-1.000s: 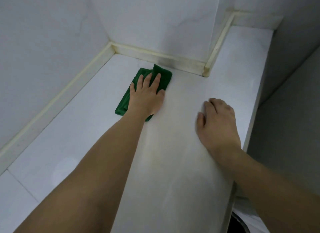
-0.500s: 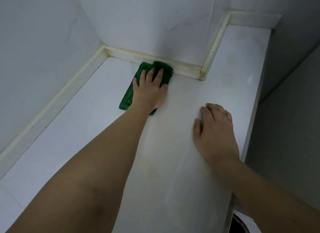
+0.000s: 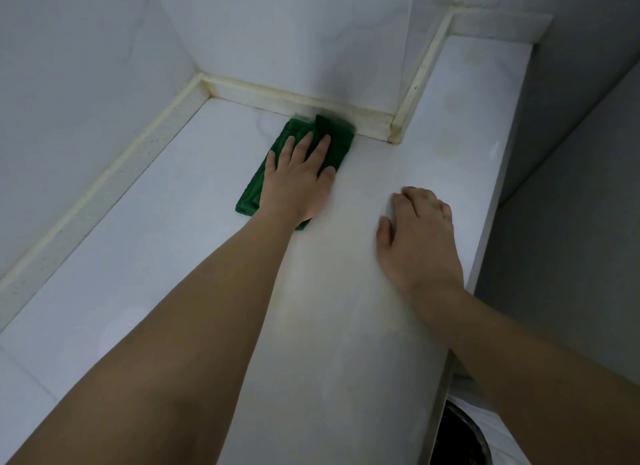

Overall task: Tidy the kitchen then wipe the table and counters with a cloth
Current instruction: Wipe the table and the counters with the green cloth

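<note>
Green cloth [image 3: 268, 184], folded to a rough rectangle, lies flat on the white counter [image 3: 145, 256] just left of frame centre. Its far end touches the yellowed sealant strip [image 3: 284, 99] at the foot of the back wall; that end looks blurred.

My left hand [image 3: 298, 180] lies palm-down on the cloth, fingers straight and slightly spread, pressing it to the surface; nothing is pinched or curled round. The palm covers the cloth's right half, with the heel of the hand over its near edge.

My right hand [image 3: 419, 236] sits right of centre, well apart from the cloth, palm-down on bare counter, fingers bent at the knuckles with tips on the surface, holding nothing.

Both forearms enter from the bottom of the frame.

Counter surface between the two hands shows faint yellowish streaks. White tiled walls [image 3: 86, 83] fill the upper left and top. A wall corner juts forward at upper right, with the counter running on past it. Lower right: a dark round metal rim [image 3: 485, 444], partly cut off, below the counter edge; I cannot tell what it is.
</note>
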A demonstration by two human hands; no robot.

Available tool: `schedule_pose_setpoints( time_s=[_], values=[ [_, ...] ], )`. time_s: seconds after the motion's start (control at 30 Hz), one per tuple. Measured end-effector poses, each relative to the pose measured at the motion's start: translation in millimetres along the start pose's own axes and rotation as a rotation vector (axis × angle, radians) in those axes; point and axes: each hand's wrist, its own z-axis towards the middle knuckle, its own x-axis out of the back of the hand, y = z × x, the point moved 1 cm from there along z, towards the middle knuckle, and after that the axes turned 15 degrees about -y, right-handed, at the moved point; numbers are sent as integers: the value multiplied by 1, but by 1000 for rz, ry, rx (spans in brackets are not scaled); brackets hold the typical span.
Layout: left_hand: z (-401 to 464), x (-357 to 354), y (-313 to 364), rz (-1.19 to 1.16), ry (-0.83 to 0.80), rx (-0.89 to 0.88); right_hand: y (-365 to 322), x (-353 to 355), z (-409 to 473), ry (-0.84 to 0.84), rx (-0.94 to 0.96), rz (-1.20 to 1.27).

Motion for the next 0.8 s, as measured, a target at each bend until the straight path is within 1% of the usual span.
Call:
schedule_pose_setpoints(
  time_s=[0.17, 0.3, 0.4, 0.47, 0.67, 0.8],
  values=[
    [-47, -12, -12, -3, -8, 2, 2, 1, 0, -14, -2, -27],
    [-99, -28, -26, -11, -8, 19, -1, 0, -5, -10, -7, 40],
    [-139, -40, -35, -13, -12, 38, -4, 3, -16, 63, -6, 171],
    [-162, -46, -40, -18, -7, 41, -5, 8, -27, 117, -7, 196],
    [-211, -62, -52, -33, -3, 34, -21, 3, -75, 105, 36, 103],
    [-248, -70, -60, -37, 4, 22, -27, -17, -117, 31, -12, 8]
  ],
)
